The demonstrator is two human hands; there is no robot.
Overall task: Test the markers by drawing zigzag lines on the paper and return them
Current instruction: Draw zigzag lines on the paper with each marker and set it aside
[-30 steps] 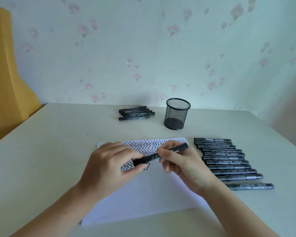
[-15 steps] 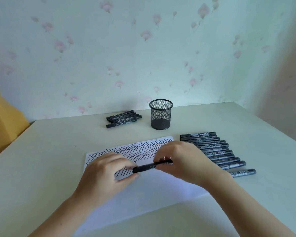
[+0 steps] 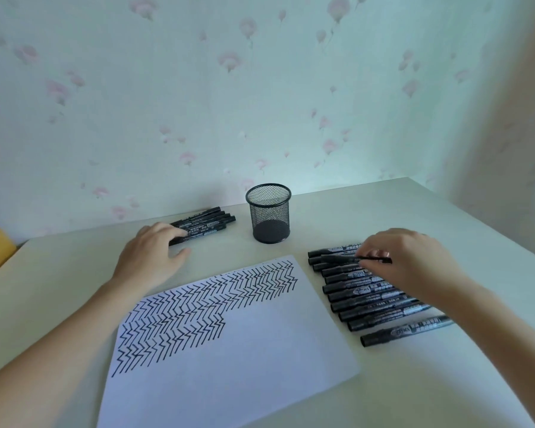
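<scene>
The left hand reaches forward across the tabletop, fingers laid over the near end of a small pile of black markers beside the mesh pen cup; whether it grips one cannot be told. The right hand hovers palm down over the row of markers right of the paper, its fingertips pinching one marker lifted at the row's far end. Zigzag lines fill the paper's upper left part. The markers' white labels are too blurred to read.

Sixteen markers, one paper, one cup.
</scene>
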